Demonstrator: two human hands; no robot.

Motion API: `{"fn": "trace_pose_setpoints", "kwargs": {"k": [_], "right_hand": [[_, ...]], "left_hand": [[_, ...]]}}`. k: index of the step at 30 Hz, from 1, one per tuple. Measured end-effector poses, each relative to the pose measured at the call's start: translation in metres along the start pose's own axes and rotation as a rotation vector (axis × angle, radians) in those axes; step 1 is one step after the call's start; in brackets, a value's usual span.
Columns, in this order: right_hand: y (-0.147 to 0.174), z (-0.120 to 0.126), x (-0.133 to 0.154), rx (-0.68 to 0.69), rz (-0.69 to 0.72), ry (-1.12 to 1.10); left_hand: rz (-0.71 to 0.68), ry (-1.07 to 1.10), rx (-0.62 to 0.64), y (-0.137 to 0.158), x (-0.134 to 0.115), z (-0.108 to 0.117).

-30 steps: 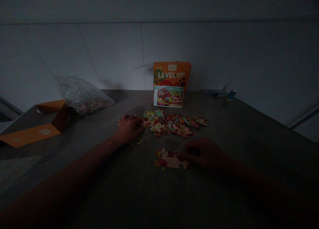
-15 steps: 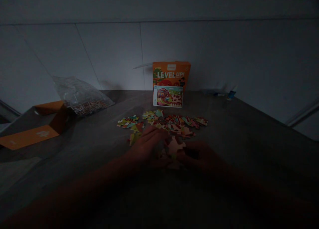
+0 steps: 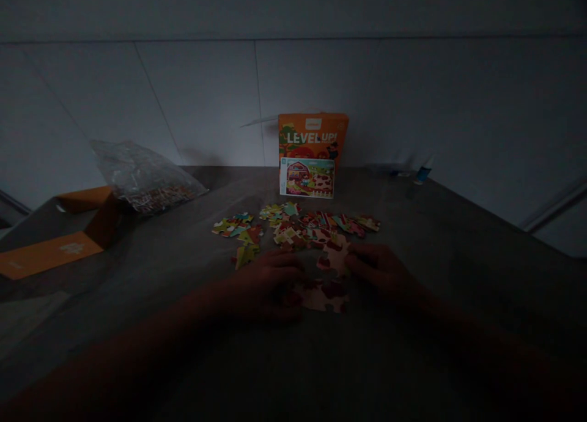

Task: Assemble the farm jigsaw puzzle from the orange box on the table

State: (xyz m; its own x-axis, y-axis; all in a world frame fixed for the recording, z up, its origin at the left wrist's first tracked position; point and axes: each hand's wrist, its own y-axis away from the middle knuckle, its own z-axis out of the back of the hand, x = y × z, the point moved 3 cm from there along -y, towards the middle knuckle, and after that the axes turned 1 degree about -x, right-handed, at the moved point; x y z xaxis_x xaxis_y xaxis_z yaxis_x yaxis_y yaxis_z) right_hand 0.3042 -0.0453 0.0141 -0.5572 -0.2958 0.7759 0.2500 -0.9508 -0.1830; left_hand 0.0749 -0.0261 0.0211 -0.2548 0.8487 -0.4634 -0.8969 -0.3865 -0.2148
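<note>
Between the thumb and fingers of my right hand [image 3: 380, 268] is a pink jigsaw puzzle piece [image 3: 335, 254] with dark red patches, at the near side of the loose pieces. Just nearer to me lie joined puzzle pieces [image 3: 318, 296] of the same pink and dark red. My left hand [image 3: 273, 281] grips their left end, its fingers bent over it and the thumb on the near side; that end is partly hidden. Beyond my hands is a spread of loose puzzle pieces [image 3: 288, 233], with a green-yellow piece [image 3: 245, 255] near my left fingers.
Behind the pieces, a picture card [image 3: 307, 178] with a farm scene leans on an orange box [image 3: 314, 128] marked LEVEL UP!. At left are an open orange box part [image 3: 50, 255] and a clear plastic bag [image 3: 151, 183]. A small blue-labelled bottle [image 3: 422, 175] stands back right.
My right hand has moved the pink piece away from me, apart from the joined pieces. My left hand has come slightly nearer to me, uncovering more loose pieces.
</note>
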Motion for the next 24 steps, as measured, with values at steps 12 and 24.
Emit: {"fn": "trace_pose_setpoints", "kwargs": {"k": [12, 24], "right_hand": [[-0.001, 0.001, 0.001, 0.046, 0.017, 0.076], [0.001, -0.001, 0.000, 0.173, -0.094, 0.508]], "left_hand": [[0.167, -0.119, 0.033, 0.011, 0.019, 0.013], [0.068, -0.107, 0.077, 0.009, 0.014, 0.015]]}}
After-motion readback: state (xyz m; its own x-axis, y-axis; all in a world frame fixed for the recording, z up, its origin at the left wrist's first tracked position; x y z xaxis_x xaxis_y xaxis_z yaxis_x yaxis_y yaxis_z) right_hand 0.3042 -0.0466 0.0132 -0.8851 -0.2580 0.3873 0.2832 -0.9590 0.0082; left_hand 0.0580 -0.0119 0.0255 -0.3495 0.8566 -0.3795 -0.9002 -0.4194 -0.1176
